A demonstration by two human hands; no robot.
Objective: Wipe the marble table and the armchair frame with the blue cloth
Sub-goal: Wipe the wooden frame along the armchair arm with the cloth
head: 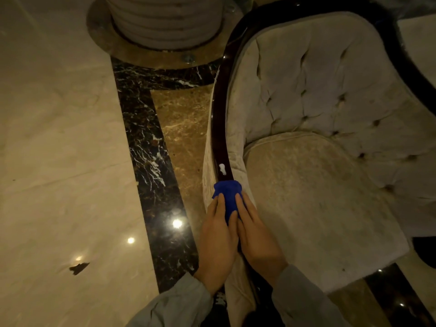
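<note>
A blue cloth (pixel 228 195) is bunched over the dark glossy wooden frame (pixel 220 114) of a beige tufted armchair (pixel 318 109), on the chair's left arm rail. My left hand (pixel 218 239) and my right hand (pixel 256 237) lie side by side on the rail, both pressing the cloth onto it with fingers over its rear half. Just ahead of the cloth a white smear (pixel 222 169) sits on the frame. The marble table is not in view.
The chair stands on a polished marble floor (pixel 59 138) with a black veined band (pixel 146 142) and a brown panel. A round ribbed column base (pixel 165 22) rises at the top. A small dark scrap (pixel 79 268) lies on the floor at lower left.
</note>
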